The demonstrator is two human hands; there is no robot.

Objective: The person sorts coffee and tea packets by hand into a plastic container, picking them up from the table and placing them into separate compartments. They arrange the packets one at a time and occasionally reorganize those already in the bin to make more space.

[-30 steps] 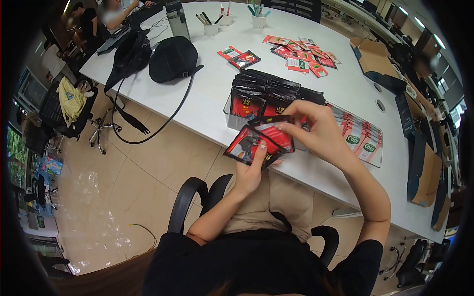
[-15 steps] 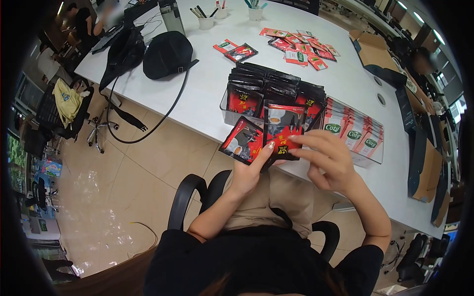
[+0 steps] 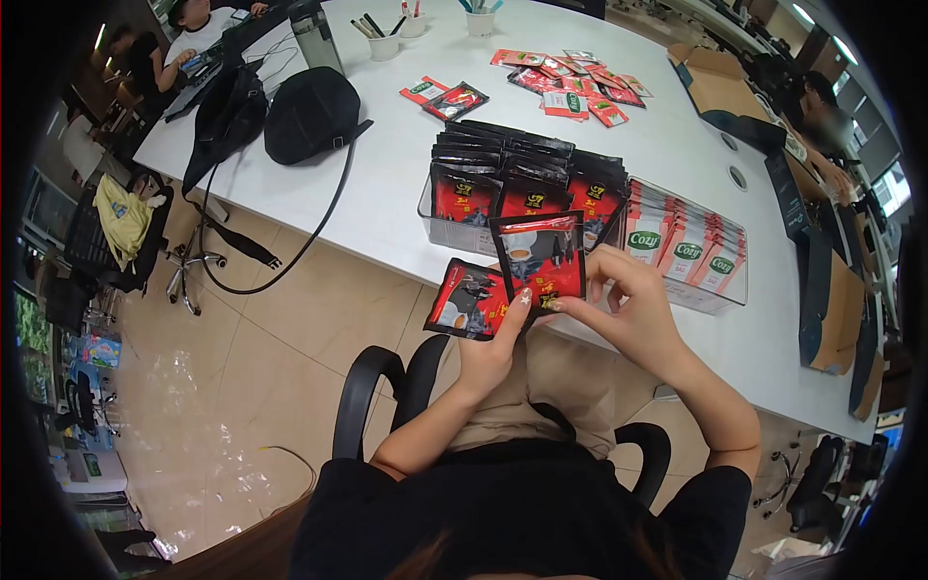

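My left hand [image 3: 490, 360] grips black-and-red coffee sachets, its thumb on top. One coffee sachet [image 3: 468, 299] fans out to the left, while another coffee sachet [image 3: 541, 259] stands nearly upright, overlapping it. My right hand [image 3: 630, 302] pinches the lower right of that upright sachet, thumb in front and the other fingers behind its edge. Just beyond, a clear bin [image 3: 464, 235] is packed with rows of the same coffee sachets [image 3: 535, 198]. Beside it on the right, a second clear bin [image 3: 710, 298] holds red-and-white Cozy tea sachets [image 3: 686, 246].
Loose tea and coffee sachets [image 3: 570, 87] lie scattered on the white table [image 3: 387, 193]. A black cap [image 3: 311, 116], a black bag [image 3: 224, 121], a bottle [image 3: 317, 39] and pen cups [image 3: 383, 46] are farther back. Opened cardboard boxes [image 3: 720, 82] line the right side. Other people sit nearby.
My right hand has gone from hovering with loose fingers over the upright coffee sachet to pinching its lower right edge. The view has shifted slightly.
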